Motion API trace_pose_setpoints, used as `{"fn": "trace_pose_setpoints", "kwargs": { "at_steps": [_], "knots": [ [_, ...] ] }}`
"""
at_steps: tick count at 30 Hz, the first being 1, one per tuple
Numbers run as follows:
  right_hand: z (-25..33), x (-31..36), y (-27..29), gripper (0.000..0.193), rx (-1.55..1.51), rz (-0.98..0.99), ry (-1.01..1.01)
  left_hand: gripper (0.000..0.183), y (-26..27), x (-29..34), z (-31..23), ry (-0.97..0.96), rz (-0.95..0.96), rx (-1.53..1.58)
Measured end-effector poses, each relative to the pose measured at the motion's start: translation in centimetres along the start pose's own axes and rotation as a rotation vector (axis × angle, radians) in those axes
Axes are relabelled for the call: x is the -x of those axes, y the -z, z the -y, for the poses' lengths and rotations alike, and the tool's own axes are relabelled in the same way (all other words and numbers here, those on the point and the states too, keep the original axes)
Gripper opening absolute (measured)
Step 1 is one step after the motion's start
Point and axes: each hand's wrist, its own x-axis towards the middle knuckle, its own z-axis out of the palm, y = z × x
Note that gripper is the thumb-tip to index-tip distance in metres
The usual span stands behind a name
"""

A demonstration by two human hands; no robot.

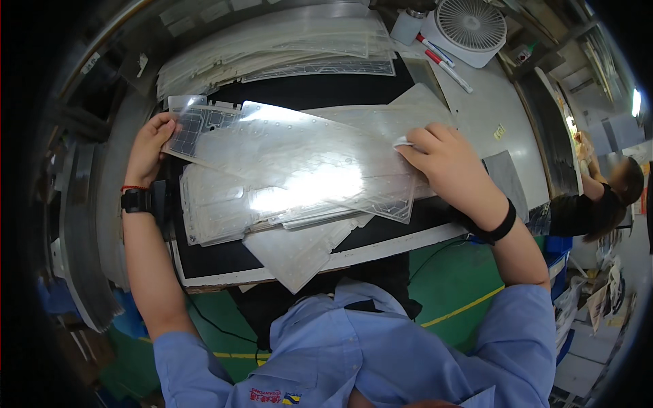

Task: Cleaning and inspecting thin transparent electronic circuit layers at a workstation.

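My left hand (148, 149) pinches the left end of a clear plastic sheet (292, 139) printed with fine dark lines and dots. The sheet lies slantwise, its right end lower and nearer to me, and light glares off it. Between the fingers of my right hand (449, 166) is a small white cloth (401, 142), mostly hidden, at the upper right edge of the sheet. Beneath is a pile of similar clear sheets (211, 211). One sheet (292, 262) sticks out cornerwise over the table's front edge.
Another stack of clear sheets (272, 51) lies at the back of the black mat (326, 88). Red and white marker pens (449, 68), a bottle (408, 27) and a white fan (469, 27) stand at the back right. A person (605, 197) is at the far right.
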Motion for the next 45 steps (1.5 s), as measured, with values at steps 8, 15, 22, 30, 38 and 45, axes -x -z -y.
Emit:
{"fn": "trace_pose_setpoints", "kwargs": {
  "at_steps": [8,15,22,30,38,45],
  "knots": [
    [-9.4,-0.2,-0.7,0.032,0.282,-0.318,-0.256,0.016,-0.4,-0.2,-0.4,-0.052,-0.012,0.072],
    [-7.8,-4.4,-1.9,0.047,-0.937,-0.281,-0.706,0.014,0.0,-0.6,0.7,-0.149,-0.140,0.201],
    [-9.1,-6.5,-3.9,0.032,-1.227,-0.286,-0.754,0.016,-1.6,-0.4,-0.6,-0.118,-0.194,0.166],
    [-10.4,-5.3,-6.1,0.017,-1.121,-0.319,-0.759,0.017,-2.6,-0.3,-0.4,-0.092,-0.134,0.164],
    [-9.9,-4.5,-5.8,0.017,-1.068,-0.336,-0.712,0.017,-3.8,0.0,-1.1,-0.076,-0.114,0.147],
    [-9.9,-4.3,-6.1,0.020,-1.052,-0.352,-0.706,0.017,-3.9,0.1,-1.3,-0.075,-0.135,0.140]
  ]
}}
